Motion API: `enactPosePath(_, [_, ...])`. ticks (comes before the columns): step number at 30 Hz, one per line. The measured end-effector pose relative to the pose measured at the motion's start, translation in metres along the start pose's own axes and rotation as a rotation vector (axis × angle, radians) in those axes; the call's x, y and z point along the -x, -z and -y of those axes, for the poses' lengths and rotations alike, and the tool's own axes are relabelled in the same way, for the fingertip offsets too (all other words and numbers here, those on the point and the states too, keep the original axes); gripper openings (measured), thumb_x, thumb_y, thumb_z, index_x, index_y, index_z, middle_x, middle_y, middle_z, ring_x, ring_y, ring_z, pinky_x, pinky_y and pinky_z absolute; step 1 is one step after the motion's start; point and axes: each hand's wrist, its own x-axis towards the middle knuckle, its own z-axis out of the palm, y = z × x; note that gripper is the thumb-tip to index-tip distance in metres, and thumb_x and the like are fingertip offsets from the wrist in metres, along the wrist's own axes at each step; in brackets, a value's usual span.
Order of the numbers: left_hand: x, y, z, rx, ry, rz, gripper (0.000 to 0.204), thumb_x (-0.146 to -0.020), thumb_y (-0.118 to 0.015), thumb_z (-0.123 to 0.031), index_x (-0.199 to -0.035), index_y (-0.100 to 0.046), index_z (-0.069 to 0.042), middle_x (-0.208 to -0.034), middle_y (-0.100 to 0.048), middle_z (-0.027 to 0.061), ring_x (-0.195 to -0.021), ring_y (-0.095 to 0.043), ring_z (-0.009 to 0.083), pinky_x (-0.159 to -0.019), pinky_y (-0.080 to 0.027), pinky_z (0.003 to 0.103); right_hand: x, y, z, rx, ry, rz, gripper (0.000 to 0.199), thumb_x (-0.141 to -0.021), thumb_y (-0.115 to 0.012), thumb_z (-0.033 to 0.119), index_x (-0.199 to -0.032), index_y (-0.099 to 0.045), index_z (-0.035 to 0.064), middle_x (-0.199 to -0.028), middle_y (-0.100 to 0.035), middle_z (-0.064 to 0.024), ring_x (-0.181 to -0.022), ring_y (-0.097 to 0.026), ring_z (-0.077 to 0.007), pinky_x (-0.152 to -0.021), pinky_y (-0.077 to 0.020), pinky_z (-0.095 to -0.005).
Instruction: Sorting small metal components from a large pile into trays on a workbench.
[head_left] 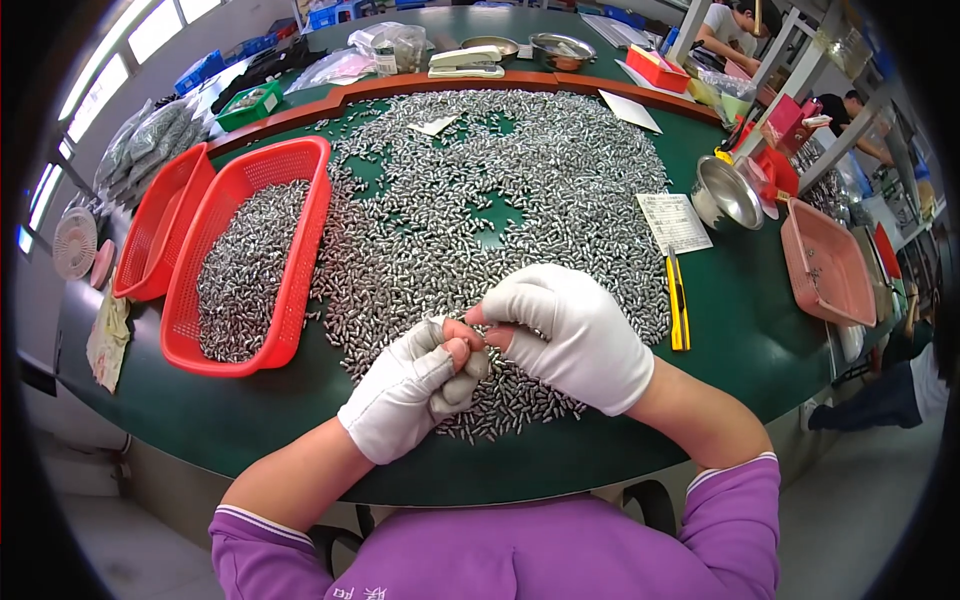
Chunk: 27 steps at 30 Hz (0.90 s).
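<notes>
Both my hands wear white gloves with bare fingertips and meet over the near part of a wide spread of small silvery metal pieces. My left hand is closed, thumb against the bent fingers. Beside it, my right hand pinches with thumb and forefinger, the tips almost at the left fingertips. Whatever lies between the fingertips is too small or hidden to name. To the left, a red perforated basket holds a heap of the same metal pieces.
A second red basket stands farther left. Right of the pile lie a yellow utility knife, a printed sheet and a tilted steel bowl. A pink basket sits at the right edge. A wooden strip bounds the back; people work beyond.
</notes>
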Motion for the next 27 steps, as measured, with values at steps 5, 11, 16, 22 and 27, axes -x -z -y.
enactPosePath(5, [0.0002, -0.0015, 0.0009, 0.013, -0.021, -0.049, 0.018, -0.096, -0.062, -0.027, -0.103, -0.057, -0.011, -0.087, -0.059, 0.0009, -0.064, -0.044, 0.0065, -0.055, -0.035, 0.019, -0.0018, 0.0034, 0.0011, 0.120, 0.102, 0.075, 0.017, -0.074, -0.073, 0.010, -0.091, -0.069, 0.0085, -0.080, -0.065, -0.0072, -0.071, -0.063, -0.0278, -0.063, -0.0521, -0.0369])
enactPosePath(11, [-0.0003, 0.0003, 0.0017, -0.026, -0.027, -0.062, 0.018, -0.095, -0.063, -0.026, -0.103, -0.058, -0.011, -0.087, -0.060, 0.0016, -0.062, -0.044, 0.0068, -0.054, -0.035, 0.019, -0.0065, 0.0078, 0.0026, 0.282, 0.181, 0.088, 0.018, -0.071, -0.073, 0.011, -0.088, -0.069, 0.0102, -0.080, -0.064, -0.0053, -0.070, -0.063, -0.0268, -0.061, -0.0518, -0.0375])
enactPosePath(16, [-0.0001, -0.0007, 0.0026, -0.039, -0.051, -0.071, 0.019, -0.094, -0.065, -0.026, -0.102, -0.059, -0.010, -0.086, -0.060, 0.0017, -0.060, -0.044, 0.0069, -0.054, -0.035, 0.020, -0.0053, 0.0071, 0.0057, 0.253, 0.185, 0.065, 0.017, -0.071, -0.073, 0.011, -0.087, -0.068, 0.0101, -0.079, -0.064, -0.0046, -0.069, -0.063, -0.0271, -0.059, -0.0517, -0.0378])
enactPosePath(22, [0.0002, 0.0007, 0.0039, -0.099, -0.031, -0.082, 0.021, -0.091, -0.069, -0.025, -0.102, -0.061, -0.009, -0.083, -0.062, 0.0018, -0.061, -0.046, 0.0070, -0.053, -0.035, 0.020, -0.0023, 0.0029, 0.0075, 0.174, 0.187, 0.025, 0.019, -0.068, -0.077, 0.008, -0.083, -0.066, 0.0072, -0.075, -0.064, -0.0075, -0.064, -0.061, -0.0284, -0.056, -0.0485, -0.0379])
enactPosePath(27, [0.0003, -0.0004, 0.0069, -0.115, -0.038, -0.105, 0.019, -0.090, -0.070, -0.022, -0.102, -0.061, -0.009, -0.085, -0.063, 0.0024, -0.062, -0.048, 0.0076, -0.053, -0.036, 0.020, 0.0021, -0.0002, 0.0054, 0.304, 0.216, 0.023, 0.019, -0.067, -0.077, 0.011, -0.082, -0.065, 0.0077, -0.075, -0.063, -0.0065, -0.064, -0.060, -0.0274, -0.056, -0.0477, -0.0379])
